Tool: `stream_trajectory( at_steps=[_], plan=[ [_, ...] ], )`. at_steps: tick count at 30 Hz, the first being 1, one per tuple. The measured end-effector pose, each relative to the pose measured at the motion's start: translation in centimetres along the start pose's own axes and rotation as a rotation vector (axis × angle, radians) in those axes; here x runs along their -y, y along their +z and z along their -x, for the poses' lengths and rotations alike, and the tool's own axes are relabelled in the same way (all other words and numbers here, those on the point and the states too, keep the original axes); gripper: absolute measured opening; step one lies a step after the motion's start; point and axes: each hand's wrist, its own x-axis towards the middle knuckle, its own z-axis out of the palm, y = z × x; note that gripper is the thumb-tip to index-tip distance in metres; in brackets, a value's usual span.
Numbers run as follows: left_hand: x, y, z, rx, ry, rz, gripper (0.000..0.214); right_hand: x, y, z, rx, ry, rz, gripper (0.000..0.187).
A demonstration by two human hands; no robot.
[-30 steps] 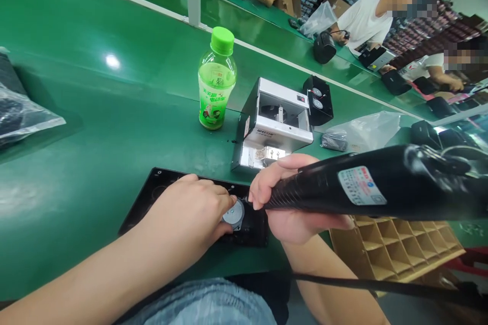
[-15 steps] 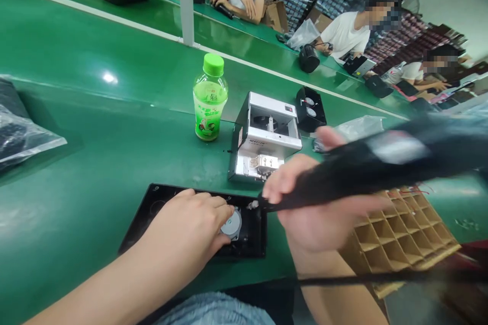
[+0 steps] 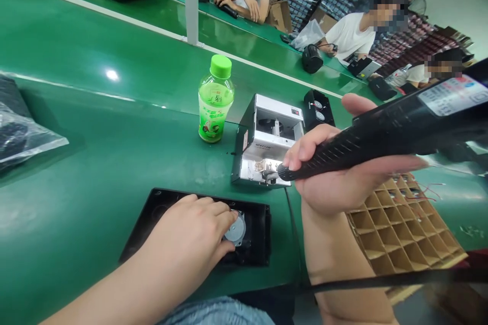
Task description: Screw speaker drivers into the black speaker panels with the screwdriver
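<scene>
I've got my left hand (image 3: 198,223) pinched on the round silver part (image 3: 237,228) in the black tray (image 3: 256,228), by the desk's (image 3: 95,188) near edge. My right hand (image 3: 324,183) grips the black tool (image 3: 381,134) near the silver machine (image 3: 280,102); a loose pinch could let the part slide crooked.

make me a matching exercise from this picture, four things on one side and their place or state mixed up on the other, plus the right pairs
Things
1. bottle
2. black power tool
3. round metal part
4. cardboard divider box

Places and states
A. held in the right hand
B. brown, split into compartments
C. in the black case, held by the left hand
D. upright, with a green cap

Right pairs: 1-D, 2-A, 3-C, 4-B
</scene>
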Motion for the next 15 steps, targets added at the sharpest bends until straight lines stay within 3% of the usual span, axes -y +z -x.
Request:
stream_trajectory(
  at_steps=[5,7,15],
  plan=[
    [0.1,0.0,0.0,-0.011,0.003,-0.021,0.03,0.1,-0.8,1.0,-0.012,0.103,-0.026,0.069],
    [0.1,0.1,0.0,-0.013,0.01,-0.023,0.03,0.9,-1.4,1.7,-0.039,0.081,-0.051,0.07],
    [0.4,0.1,-0.2,-0.028,0.016,-0.019,0.04,7.9,-2.1,6.1,-0.08,0.165,-0.007,0.043]
  ],
)
